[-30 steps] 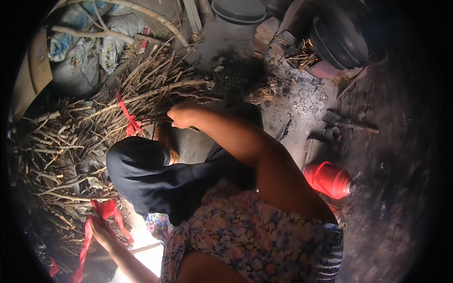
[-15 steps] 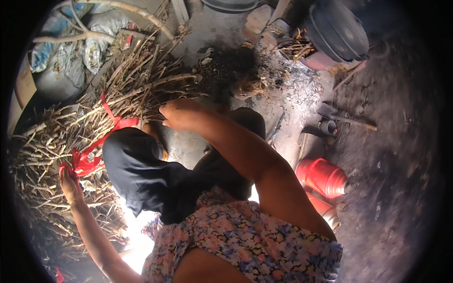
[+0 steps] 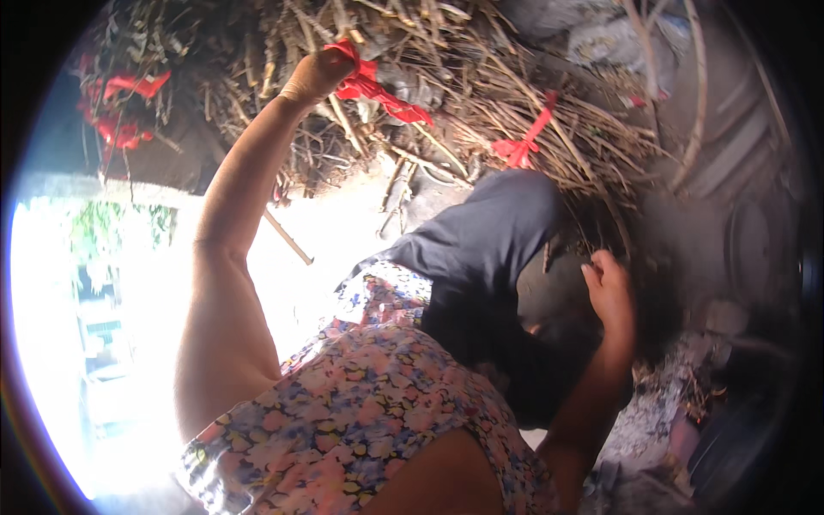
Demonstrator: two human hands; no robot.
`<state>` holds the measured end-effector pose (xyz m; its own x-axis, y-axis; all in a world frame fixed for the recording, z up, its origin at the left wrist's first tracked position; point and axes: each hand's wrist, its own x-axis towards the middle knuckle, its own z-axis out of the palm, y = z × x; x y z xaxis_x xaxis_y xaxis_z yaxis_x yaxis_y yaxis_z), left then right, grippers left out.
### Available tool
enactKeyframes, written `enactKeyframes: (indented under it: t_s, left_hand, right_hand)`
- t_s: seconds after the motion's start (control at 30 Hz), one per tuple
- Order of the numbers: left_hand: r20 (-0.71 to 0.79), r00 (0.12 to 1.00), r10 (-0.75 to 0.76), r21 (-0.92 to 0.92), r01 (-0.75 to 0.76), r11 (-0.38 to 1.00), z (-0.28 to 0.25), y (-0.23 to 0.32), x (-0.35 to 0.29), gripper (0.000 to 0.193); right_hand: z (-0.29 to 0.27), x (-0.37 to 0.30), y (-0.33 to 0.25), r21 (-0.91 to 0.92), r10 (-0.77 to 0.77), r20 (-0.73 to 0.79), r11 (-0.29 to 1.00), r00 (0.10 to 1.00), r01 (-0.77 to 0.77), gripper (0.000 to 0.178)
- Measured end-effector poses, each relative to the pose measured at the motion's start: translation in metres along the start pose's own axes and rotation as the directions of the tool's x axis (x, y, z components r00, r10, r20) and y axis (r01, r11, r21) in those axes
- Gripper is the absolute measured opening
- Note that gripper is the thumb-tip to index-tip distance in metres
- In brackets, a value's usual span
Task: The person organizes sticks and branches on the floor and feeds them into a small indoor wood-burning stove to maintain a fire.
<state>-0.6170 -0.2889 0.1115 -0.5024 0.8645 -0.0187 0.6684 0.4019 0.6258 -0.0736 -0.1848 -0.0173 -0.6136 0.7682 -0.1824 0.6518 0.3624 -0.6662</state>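
Head view: both bare hands beside a heap of sticks (image 3: 442,43).
Left hand (image 3: 319,75): fingers closed on a bunched red cloth strip (image 3: 371,86), its free end trailing rightward before the heap.
Right hand (image 3: 609,279): fingers curled near stick ends; whether they pinch a twig cannot be told.
Knotted red strip (image 3: 519,153): at the stick bundle (image 3: 592,142), just beyond the dark trouser leg (image 3: 481,215).
Cloth handling: a firm grip with the tail clear of stick ends should limit snagging.
Stick handling: gentle finger pressure would probably spare thin twigs from snapping.
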Motion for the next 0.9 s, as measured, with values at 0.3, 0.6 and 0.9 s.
enactKeyframes:
  t_s: [0.3,0.6,0.9]
  left_hand:
    - [0.004,0.991,-0.135,-0.13,0.135,0.982,-0.064,-0.034,-0.045,0.027]
    - [-0.398,0.886,-0.237,0.55,0.438,0.712,-0.19,-0.188,-0.047,0.031]
    - [-0.755,0.579,-0.308,0.465,0.804,0.371,-0.286,-0.278,-0.126,0.043]
  right_hand:
    - [0.012,0.025,0.056,0.031,-0.023,0.052,0.999,0.998,0.021,0.023]
    - [0.032,0.032,0.082,-0.049,0.104,0.174,0.994,0.979,-0.097,0.026]
    - [0.041,0.022,0.059,-0.104,0.098,0.224,0.992,0.97,-0.076,0.027]
